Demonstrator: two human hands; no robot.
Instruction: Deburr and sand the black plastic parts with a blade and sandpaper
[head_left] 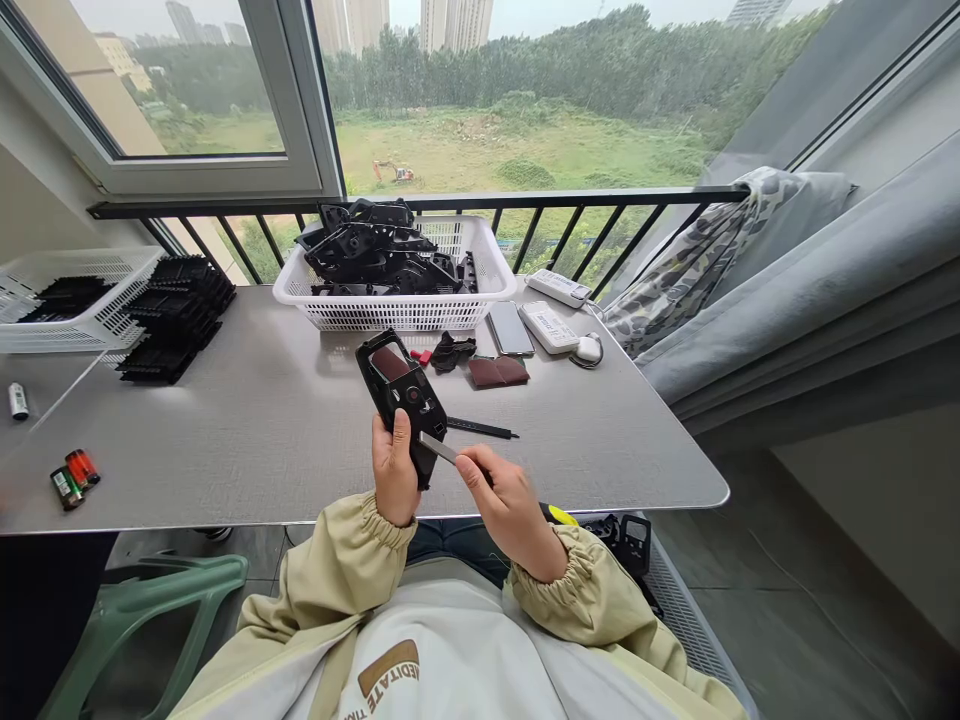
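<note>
My left hand [396,468] is closed around the lower part of a black plastic housing [411,395]. The part is tilted above the table's front half and has a large opening at its top end. In my right hand [511,505] is a flat metal file [437,447], its grey tip against or just over the housing's lower right side. Whether the tip touches cannot be made out. Behind the housing lies a black pen-like tool [480,428]. Folded brown sandpaper [499,372], crumpled black material [453,352] and a small red piece [421,357] lie farther back.
A white basket [390,316] piled with black plastic parts [375,250] stands by the railing. Stacked black parts [176,315] and another white basket [90,330] are at left. Batteries [75,478] lie front left. A phone [511,328] and white power strips [550,327] sit back right.
</note>
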